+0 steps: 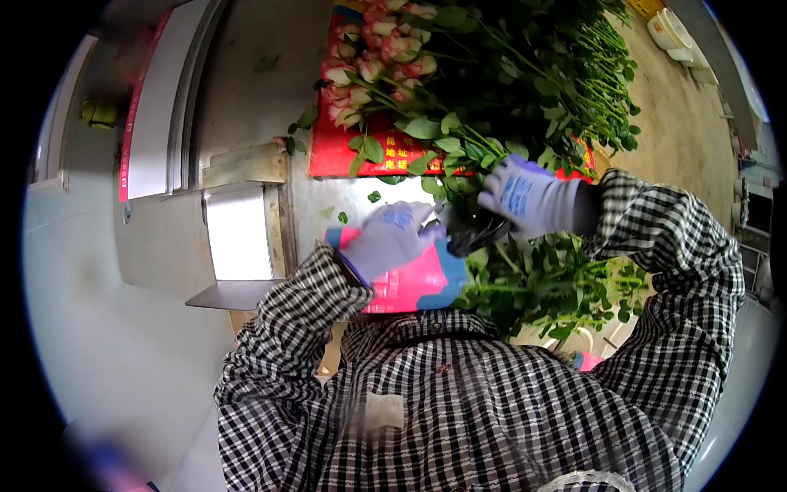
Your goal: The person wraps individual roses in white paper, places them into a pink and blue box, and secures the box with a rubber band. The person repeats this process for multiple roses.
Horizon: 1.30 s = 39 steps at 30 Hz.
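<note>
My right hand (pixel 522 194), in a pale purple glove with blue print, is closed around a black hand tool (pixel 481 236), perhaps a stapler; the blur leaves its kind unclear. To its left, my gloved left hand (pixel 393 237) is over a pink and blue wrapper (pixel 409 286). Motion blurs its fingertips, and whether they pinch anything is hard to make out. Green leafy stems (pixel 553 280) stick out from the wrapper's right side, below my right hand. Any flower heads inside the wrapper are hidden.
Pink-edged cream roses (pixel 369 71) with long leafy stems (pixel 590 80) lie across a red printed sheet (pixel 344 150) on the table. White boards with a red edge (pixel 157 117) stand at left, above a wooden block (pixel 243 169). White buckets (pixel 670 31) are at far right.
</note>
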Each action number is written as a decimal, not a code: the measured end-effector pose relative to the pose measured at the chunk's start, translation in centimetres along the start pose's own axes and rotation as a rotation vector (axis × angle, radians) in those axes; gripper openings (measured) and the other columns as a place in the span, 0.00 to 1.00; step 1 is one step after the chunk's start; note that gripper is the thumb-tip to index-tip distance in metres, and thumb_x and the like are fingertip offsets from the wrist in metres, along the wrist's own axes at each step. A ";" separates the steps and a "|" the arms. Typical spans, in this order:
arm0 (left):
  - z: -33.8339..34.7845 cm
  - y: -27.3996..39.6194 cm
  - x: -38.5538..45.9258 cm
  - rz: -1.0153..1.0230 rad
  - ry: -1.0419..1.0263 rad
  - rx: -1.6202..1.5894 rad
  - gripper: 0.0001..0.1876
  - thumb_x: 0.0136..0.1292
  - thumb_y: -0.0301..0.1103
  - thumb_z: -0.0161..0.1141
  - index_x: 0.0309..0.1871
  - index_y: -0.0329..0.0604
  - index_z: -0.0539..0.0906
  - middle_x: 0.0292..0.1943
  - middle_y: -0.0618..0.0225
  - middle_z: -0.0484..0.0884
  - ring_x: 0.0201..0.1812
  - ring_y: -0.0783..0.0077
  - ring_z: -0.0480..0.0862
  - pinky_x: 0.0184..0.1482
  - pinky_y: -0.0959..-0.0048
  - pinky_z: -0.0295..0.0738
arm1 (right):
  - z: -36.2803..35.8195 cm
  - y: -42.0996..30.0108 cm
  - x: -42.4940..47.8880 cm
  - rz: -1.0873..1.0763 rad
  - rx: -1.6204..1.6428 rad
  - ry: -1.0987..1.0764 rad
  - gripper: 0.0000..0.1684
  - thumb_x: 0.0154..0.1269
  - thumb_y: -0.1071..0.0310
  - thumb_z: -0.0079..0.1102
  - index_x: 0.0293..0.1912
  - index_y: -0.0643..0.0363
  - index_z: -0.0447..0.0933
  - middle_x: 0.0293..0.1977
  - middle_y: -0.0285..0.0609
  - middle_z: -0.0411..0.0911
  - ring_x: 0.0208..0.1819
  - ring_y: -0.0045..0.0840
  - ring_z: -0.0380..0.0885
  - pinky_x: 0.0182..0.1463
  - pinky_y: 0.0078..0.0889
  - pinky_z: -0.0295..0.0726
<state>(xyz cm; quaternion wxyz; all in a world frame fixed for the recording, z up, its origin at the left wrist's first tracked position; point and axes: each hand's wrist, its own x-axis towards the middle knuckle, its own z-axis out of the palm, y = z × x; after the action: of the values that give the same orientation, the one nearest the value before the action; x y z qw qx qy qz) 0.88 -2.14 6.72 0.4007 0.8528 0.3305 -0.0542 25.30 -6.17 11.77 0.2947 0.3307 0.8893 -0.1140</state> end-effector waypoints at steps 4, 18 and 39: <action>1.5 -1.3 -0.4 0.319 0.358 0.394 0.30 0.62 0.48 0.61 0.64 0.43 0.73 0.64 0.58 0.72 0.66 0.56 0.68 0.71 0.56 0.57 | 5.2 -2.6 -4.1 0.448 0.761 0.253 0.44 0.44 0.53 0.74 0.56 0.65 0.67 0.43 0.54 0.77 0.48 0.43 0.78 0.52 0.47 0.76; 14.3 -4.6 -0.3 0.363 0.213 0.811 0.34 0.64 0.50 0.52 0.70 0.43 0.64 0.70 0.60 0.65 0.74 0.60 0.57 0.76 0.50 0.45 | 14.1 -14.6 1.0 0.621 2.568 -0.182 0.18 0.69 0.56 0.60 0.43 0.63 0.78 0.34 0.40 0.82 0.28 0.19 0.79 0.33 0.21 0.81; 20.0 -4.1 -5.7 -0.226 -0.014 -1.527 0.13 0.67 0.32 0.59 0.49 0.32 0.82 0.28 0.64 0.81 0.23 0.76 0.76 0.23 0.79 0.68 | 15.4 -27.6 2.6 0.836 1.982 0.684 0.20 0.63 0.66 0.67 0.51 0.60 0.72 0.31 0.34 0.78 0.27 0.16 0.76 0.28 0.22 0.76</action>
<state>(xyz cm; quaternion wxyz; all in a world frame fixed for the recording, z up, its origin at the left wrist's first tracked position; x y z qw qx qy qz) -2.57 -17.66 -7.33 0.8721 0.3005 0.3587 0.1432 12.56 -31.78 -1.92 -0.3417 0.7043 0.2599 -0.5653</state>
